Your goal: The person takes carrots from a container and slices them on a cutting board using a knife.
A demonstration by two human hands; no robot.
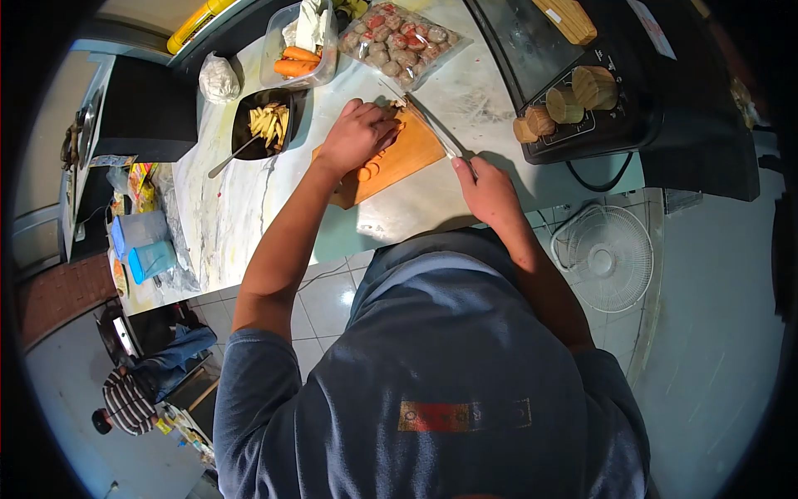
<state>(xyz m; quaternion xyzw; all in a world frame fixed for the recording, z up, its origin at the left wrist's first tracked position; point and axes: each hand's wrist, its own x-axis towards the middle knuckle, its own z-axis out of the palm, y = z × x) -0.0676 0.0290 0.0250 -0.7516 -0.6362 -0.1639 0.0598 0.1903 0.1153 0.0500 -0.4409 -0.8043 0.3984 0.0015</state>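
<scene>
My left hand [359, 135] is closed over a carrot [401, 125] on the wooden cutting board [417, 155], with its fingers curled and most of the carrot hidden beneath them. Round carrot slices [368, 171] lie on the board close to my left wrist. In my right hand [489, 191] is a knife [434, 125], gripped by the handle. Its blade slants up and left along the board's right edge, apart from my left fingers. Some small pale scraps [397, 103] are at the board's far end.
A black bowl [243, 133] holds pale cut strips and a spoon. Behind stand a plastic container [331, 62] with carrots and a bag of meatballs [403, 46]. A black oven [565, 137] is at the right; a fan [600, 259] stands below. Another person [127, 402] is at lower left.
</scene>
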